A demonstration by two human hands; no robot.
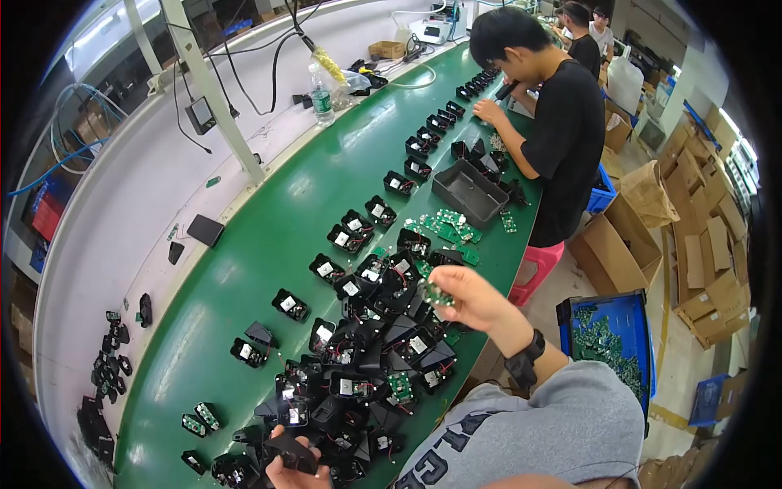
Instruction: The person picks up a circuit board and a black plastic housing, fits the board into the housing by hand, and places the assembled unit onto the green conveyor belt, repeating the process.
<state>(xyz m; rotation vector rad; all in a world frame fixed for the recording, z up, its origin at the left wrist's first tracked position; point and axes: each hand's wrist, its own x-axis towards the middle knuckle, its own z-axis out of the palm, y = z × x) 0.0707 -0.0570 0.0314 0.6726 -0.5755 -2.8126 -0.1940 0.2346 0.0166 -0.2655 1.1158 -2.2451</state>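
My right hand (474, 300) is raised over the pile, thumb and fingers pinching a small green circuit board (436, 294). Low in the view, my left hand (282, 476) is closed around a black plastic housing (292, 454). Between and around the hands lies a heap of black housings (368, 356), many with white parts and thin red wires inside. One loose green board (400, 386) rests on this heap. Farther up the table, more green boards (448, 226) are scattered beside a dark grey bin (469, 192).
Rows of filled housings (344, 232) run along the green table (236, 285). A co-worker (562, 138) in black leans over its far right side. At my right stand a blue crate (607, 342) of boards and cardboard boxes (617, 248). A bottle (321, 98) stands by the back ledge.
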